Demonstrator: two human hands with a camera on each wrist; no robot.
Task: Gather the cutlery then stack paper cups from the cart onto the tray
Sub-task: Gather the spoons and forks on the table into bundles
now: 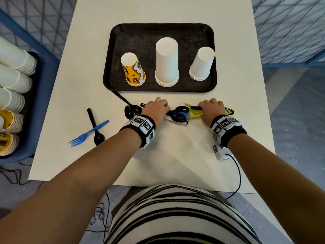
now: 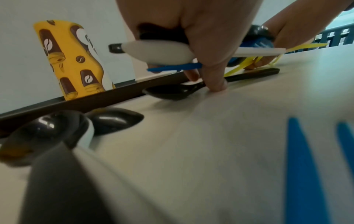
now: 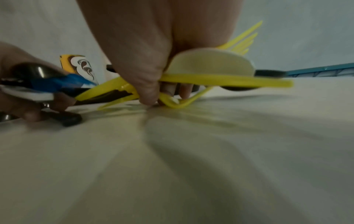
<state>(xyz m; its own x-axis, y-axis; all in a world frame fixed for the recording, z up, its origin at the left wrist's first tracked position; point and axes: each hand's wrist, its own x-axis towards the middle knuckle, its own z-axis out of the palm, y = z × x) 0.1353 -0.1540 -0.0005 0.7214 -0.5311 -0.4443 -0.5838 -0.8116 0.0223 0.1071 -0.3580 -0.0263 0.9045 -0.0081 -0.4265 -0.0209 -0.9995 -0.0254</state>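
Observation:
A black tray [image 1: 116, 50] at the far middle of the white table holds three upside-down cup stacks: yellow patterned cups [image 1: 132, 69], tall white cups [image 1: 167, 62] and shorter white cups [image 1: 202, 64]. In front of the tray my left hand [image 1: 156, 107] grips a bundle of cutlery [image 2: 159, 51] with a white spoon, blue and black pieces. My right hand [image 1: 211, 107] grips a bundle of yellow forks [image 3: 220, 80] with a white spoon and black handles. Black spoons [image 1: 177, 114] lie between the two hands.
A blue fork [image 1: 88, 132] crossing a black spoon [image 1: 95, 127] lies loose at the left of the table. Another black spoon [image 1: 126, 104] lies by the tray's front left corner. A blue cart [image 1: 35, 106] at the left holds rows of stacked paper cups [image 1: 12, 74].

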